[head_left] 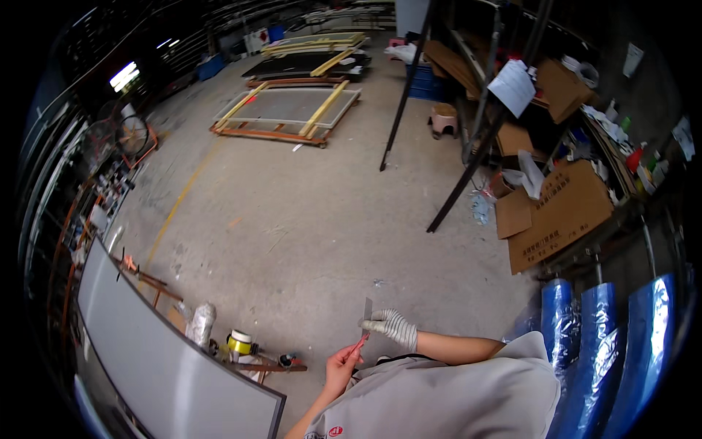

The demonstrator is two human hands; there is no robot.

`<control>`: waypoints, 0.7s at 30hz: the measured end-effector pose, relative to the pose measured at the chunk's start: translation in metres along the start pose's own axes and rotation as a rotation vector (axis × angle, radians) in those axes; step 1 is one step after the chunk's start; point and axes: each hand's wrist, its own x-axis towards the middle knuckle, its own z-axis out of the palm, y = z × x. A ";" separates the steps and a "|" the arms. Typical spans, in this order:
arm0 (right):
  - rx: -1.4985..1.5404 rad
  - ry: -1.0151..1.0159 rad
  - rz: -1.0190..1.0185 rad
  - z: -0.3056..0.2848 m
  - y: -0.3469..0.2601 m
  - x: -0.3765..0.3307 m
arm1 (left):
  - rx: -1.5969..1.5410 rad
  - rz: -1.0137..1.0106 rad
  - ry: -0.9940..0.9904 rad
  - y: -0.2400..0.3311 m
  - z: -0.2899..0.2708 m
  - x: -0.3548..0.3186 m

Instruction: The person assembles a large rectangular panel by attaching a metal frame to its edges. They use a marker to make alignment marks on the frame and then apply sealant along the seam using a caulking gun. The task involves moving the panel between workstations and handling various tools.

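Grey and thin, a narrow flat metal strip [368, 309] stands nearly upright low in the middle of the view, above the bare concrete floor [307, 219]. The right hand [390, 325], in a white knitted work glove with dark stripes, pinches the strip near its lower end between thumb and fingers. The left hand [341, 364] is bare and closed around a small slim red tool [360, 342], whose tip meets the bottom of the strip just beside the gloved fingers. Both forearms rise from the lower edge, over a light grey garment [453, 395] that fills the bottom centre.

To the left, a large white panel with a dark frame [146, 358] lies slanted across the lower corner. Just beside its upper edge sit a yellow and white roll of tape [240, 342], a crumpled silvery wrapped bundle [200, 323] and a low rusty brown metal stand [150, 282]. On the right, three upright rolls wrapped in shiny blue film [599, 344] stand close together. Above them, flat brown cardboard sheets [563, 212] lean against a dark metal rack [475, 110] crowded with papers and small bottles. Far off, near the top, framed mesh panels with yellow wooden battens [289, 110] rest on the floor, well apart from the hands.
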 end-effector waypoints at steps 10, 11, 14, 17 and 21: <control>0.356 0.596 0.053 -0.134 0.026 0.009 | 0.004 -0.132 -0.491 0.055 0.067 0.184; 0.357 0.614 0.095 -0.147 0.017 0.019 | -0.016 -0.147 -0.520 0.057 0.069 0.206; 0.392 0.674 0.107 -0.186 0.011 0.066 | 0.017 -0.151 -0.602 0.076 0.085 0.270; 0.341 0.704 0.105 -0.227 -0.013 0.122 | 0.100 -0.164 -0.627 0.095 0.092 0.339; 0.283 0.696 0.111 -0.292 -0.050 0.190 | 0.079 -0.206 -0.631 0.133 0.113 0.430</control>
